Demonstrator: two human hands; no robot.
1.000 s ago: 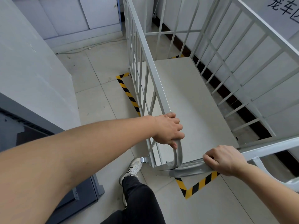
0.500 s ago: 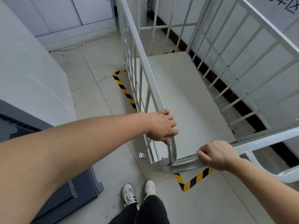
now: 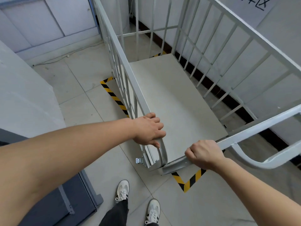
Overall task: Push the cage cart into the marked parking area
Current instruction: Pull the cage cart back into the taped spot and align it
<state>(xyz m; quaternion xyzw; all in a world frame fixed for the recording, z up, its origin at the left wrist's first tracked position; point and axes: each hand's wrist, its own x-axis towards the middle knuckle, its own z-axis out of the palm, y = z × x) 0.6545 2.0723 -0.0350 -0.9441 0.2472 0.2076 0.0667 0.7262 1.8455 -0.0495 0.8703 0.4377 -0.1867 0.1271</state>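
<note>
a person is guiding an empty cage cart (image 3: 171, 95) into a floor bay outlined in yellow-and-black tape (image 3: 114, 97), seen from a camera worn on the head. the left hand (image 3: 147, 129) is wrapping closed around the rounded near end of the cart's left top rail, and the right hand (image 3: 203, 154) is closing in a fist around the near cross rail, likely so that each hand is steering one side of the near corner while pushing. the cart is sitting mostly inside the marked area: the tape's left strip is running just beside the left side panel, a near tape corner (image 3: 187, 181) is showing on the tiles just below the cart's near edge, and a sliver of tape is peeking out beyond the far end. the cart's long axis is running away from the person, angling slightly left toward the far wall, roughly in line with the left strip. its right side is standing near a wall carrying a printed paper sign (image 3: 257, 5). the person's white shoes (image 3: 123, 191) are standing on the tiles just behind the cart.
</note>
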